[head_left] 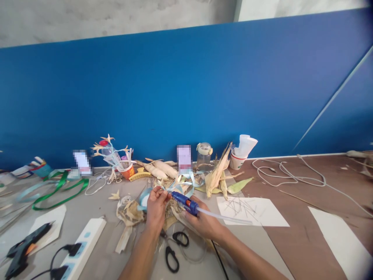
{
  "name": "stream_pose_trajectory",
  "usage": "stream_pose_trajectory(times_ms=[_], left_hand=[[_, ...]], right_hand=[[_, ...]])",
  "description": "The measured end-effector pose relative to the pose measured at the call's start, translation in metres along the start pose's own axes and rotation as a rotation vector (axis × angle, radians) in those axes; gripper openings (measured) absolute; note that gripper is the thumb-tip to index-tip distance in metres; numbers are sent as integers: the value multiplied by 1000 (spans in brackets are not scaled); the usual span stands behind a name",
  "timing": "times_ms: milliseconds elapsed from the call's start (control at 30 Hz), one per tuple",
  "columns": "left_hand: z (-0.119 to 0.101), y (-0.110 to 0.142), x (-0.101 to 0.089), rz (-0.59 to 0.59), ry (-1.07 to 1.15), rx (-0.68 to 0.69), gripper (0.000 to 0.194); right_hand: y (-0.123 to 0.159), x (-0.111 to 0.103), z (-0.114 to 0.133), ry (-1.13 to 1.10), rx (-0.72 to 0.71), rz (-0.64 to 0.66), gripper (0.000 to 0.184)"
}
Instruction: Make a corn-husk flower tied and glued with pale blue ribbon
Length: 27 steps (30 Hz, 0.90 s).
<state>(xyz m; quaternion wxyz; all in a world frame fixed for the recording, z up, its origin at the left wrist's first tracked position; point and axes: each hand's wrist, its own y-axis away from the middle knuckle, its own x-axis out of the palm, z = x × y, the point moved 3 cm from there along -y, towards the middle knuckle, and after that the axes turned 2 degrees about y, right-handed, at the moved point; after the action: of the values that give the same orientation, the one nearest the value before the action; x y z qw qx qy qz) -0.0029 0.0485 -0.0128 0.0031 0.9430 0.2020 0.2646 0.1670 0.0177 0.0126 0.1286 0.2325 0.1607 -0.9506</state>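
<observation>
My right hand (202,218) is wrapped around a blue hot glue gun (183,201), a clear glue stick (224,216) jutting from its back. The gun's nozzle points left, at the fingertips of my left hand (157,204). Those fingers are pinched together on light blue ribbon (190,184), which loops up beyond the gun; any small piece under the fingertips is hidden. Dried corn husks (129,212) lie left of my left hand. Below both hands, black-handled scissors (171,258) rest on the table.
A black glue gun (27,249) and a white power strip (84,249) lie at the left. Husk flowers (107,146) stand beside a red paper cup (127,171). Behind are a clear jar (204,155) and upright husks (218,175). Thin wires cover white paper (271,214); a white cable (309,181) trails right.
</observation>
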Motion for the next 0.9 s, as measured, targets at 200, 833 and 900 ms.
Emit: stream_pose_trajectory(times_ms=[200,833,900], left_hand=[[1,1,1,-27,68,-83,35],[0,4,1,-20,94,-162,34],[-1,4,1,-18,95,-160,34]], right_hand=[[-3,1,5,17,-28,3,8],[-3,-1,4,45,-22,-11,2],[-3,-1,5,32,-29,-9,2]])
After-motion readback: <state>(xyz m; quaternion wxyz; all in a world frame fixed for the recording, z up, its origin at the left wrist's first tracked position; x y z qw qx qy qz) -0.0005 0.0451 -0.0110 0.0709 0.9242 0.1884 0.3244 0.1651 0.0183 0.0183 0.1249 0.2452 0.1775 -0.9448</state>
